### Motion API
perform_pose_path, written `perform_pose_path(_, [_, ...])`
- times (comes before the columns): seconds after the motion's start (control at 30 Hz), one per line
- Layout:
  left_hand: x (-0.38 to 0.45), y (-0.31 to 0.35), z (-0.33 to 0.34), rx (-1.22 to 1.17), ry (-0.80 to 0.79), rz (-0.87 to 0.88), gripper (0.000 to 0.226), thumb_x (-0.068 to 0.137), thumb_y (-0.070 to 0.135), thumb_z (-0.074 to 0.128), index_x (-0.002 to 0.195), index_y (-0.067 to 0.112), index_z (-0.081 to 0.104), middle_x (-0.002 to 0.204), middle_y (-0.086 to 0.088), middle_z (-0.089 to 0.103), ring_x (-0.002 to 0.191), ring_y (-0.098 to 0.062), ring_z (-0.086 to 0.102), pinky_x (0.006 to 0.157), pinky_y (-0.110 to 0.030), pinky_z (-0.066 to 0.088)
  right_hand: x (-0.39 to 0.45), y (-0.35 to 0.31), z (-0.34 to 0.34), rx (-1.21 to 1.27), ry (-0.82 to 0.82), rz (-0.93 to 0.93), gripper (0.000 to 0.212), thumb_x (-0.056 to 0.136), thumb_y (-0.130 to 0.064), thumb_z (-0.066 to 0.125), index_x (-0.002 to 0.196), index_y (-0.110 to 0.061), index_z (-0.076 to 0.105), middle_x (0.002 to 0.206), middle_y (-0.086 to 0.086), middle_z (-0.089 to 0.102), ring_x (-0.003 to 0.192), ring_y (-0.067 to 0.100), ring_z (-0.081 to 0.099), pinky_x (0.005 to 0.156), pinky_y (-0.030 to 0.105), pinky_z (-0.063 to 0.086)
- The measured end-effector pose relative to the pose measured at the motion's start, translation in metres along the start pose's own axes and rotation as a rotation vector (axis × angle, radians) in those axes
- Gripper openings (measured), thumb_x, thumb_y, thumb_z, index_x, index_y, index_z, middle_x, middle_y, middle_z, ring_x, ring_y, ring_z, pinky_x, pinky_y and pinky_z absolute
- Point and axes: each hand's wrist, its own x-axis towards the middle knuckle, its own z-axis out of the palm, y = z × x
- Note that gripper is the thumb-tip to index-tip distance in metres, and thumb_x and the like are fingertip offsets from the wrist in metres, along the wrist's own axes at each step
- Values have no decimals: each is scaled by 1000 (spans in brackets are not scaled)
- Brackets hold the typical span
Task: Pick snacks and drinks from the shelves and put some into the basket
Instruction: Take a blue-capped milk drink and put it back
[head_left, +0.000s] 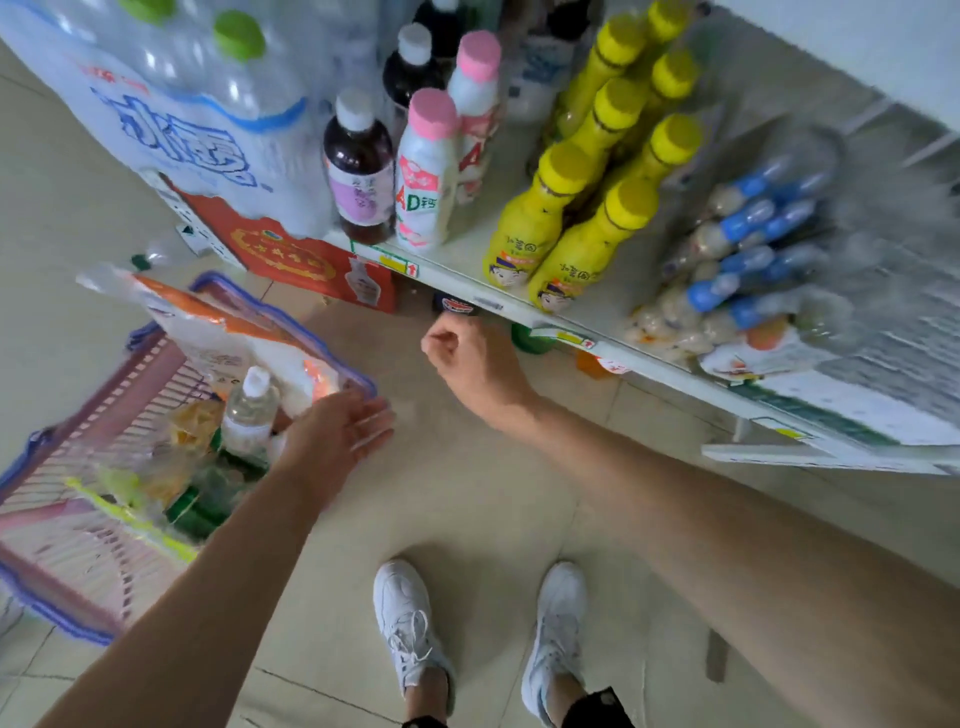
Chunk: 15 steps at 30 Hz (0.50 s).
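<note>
A pink basket with a blue rim (62, 519) stands on the floor at the left. It holds a clear bottle with a white cap (249, 410), an orange-and-white snack bag (228, 332) and yellow and green packets. My left hand (337, 436) hovers at the basket's right corner with fingers straight and empty. My right hand (467, 358) hangs curled, holding nothing, just below the front edge of the white shelf (467, 280). On the shelf stand yellow bottles (571, 228), pink-capped milk drinks (426, 171) and a dark juice bottle (358, 166).
A wrapped pack of water bottles (197, 114) sits at the shelf's left end above a red carton (296, 260). Blue-capped bottles in plastic (737, 260) lie at the right. My white shoes (410, 629) stand on the tiled floor below.
</note>
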Motion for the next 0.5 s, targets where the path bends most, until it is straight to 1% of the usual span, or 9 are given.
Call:
perform_pose_path(0.07, [-7, -9, 31, 19, -37, -36, 14, 100, 10, 44, 99, 8, 58, 94, -10, 65, 80, -21, 65, 76, -35, 54, -13, 23, -30, 22, 96, 35, 10, 88, -16, 62, 84, -9, 69, 82, 7, 73, 80, 29, 68, 70, 32, 47])
perform_pose_path(0.13, [-15, -21, 64, 59, -115, -63, 15, 100, 10, 44, 98, 8, 59, 95, -12, 68, 83, -25, 67, 78, -37, 54, -28, 44, -58, 41, 209, 68, 11, 89, -16, 63, 84, -8, 68, 79, 8, 73, 77, 28, 68, 67, 30, 43])
perform_pose_path(0.23, [-28, -39, 113, 128, -260, -83, 19, 100, 11, 43, 102, 9, 61, 98, -11, 71, 83, -24, 70, 82, -39, 55, -47, 72, -102, 53, 396, 73, 17, 90, -21, 57, 87, -9, 67, 82, 10, 72, 78, 27, 68, 70, 30, 47])
perform_pose_path(0.3, [-34, -48, 144, 149, -326, -87, 20, 101, 12, 42, 106, 10, 61, 103, -11, 70, 86, -24, 70, 88, -41, 53, -53, 89, -133, 47, 518, 53, 19, 89, -21, 52, 93, -8, 65, 88, 11, 68, 80, 27, 65, 73, 38, 52])
perform_pose_path(0.37, [-37, -54, 173, 152, -372, -80, 20, 102, 13, 42, 112, 13, 59, 112, -10, 66, 93, -25, 68, 93, -43, 50, -54, 106, -161, 25, 637, 54, 23, 88, -21, 51, 102, -7, 62, 98, 13, 62, 83, 30, 61, 76, 45, 51])
perform_pose_path(0.43, [-40, -59, 199, 142, -404, -59, 26, 102, 13, 43, 125, 16, 56, 118, -4, 62, 101, -24, 65, 95, -42, 48, -50, 119, -184, -20, 699, 69, 34, 86, -23, 49, 113, -7, 60, 108, 16, 57, 88, 33, 58, 78, 45, 49])
perform_pose_path(0.5, [-42, -59, 225, 140, -417, -31, 35, 103, 14, 44, 136, 19, 50, 120, 2, 57, 111, -22, 60, 93, -38, 47, -44, 130, -199, -74, 661, 94, 41, 85, -21, 51, 123, -6, 57, 116, 18, 55, 93, 36, 58, 80, 45, 49])
